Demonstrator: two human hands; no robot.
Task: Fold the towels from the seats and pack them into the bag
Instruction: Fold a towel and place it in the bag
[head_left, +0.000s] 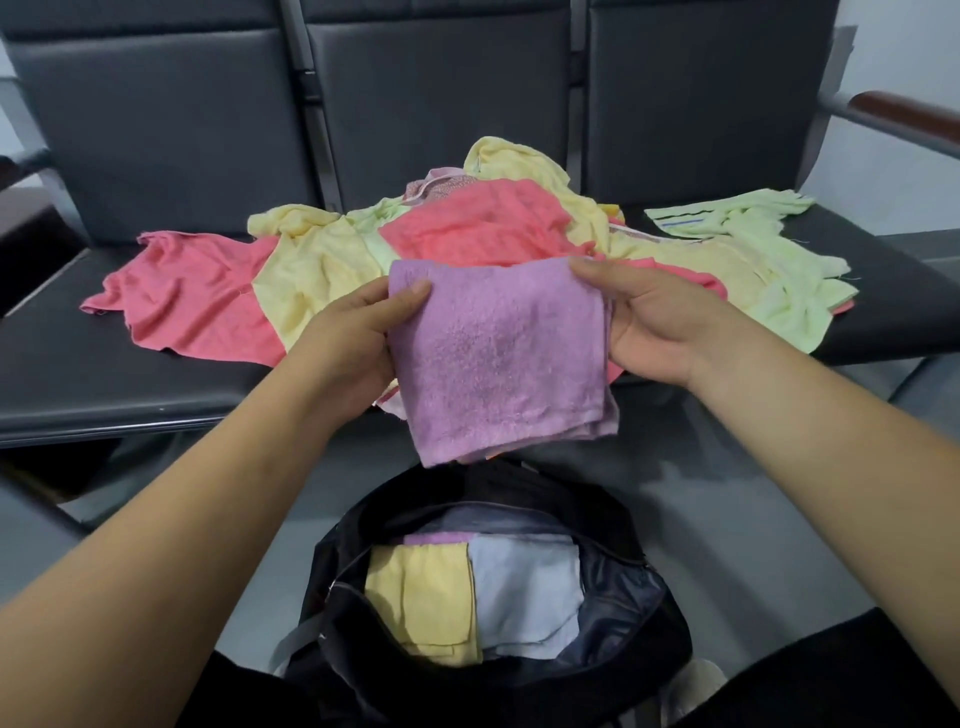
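Note:
I hold a folded purple towel in the air, in front of the seats and above the bag. My left hand pinches its left edge, thumb on top. My right hand grips its right edge, thumb over the upper corner. Below, a black bag stands unzipped on the floor between my legs. Inside it lie a folded yellow towel, a folded pale blue towel and a strip of another purple one. On the seats behind lies a loose heap of towels: pink, yellow and light green.
A row of dark padded seats with upright backrests runs across the view. A wooden armrest sticks out at the far right. Grey floor surrounds the bag. My dark-clothed legs flank the bag at the bottom edge.

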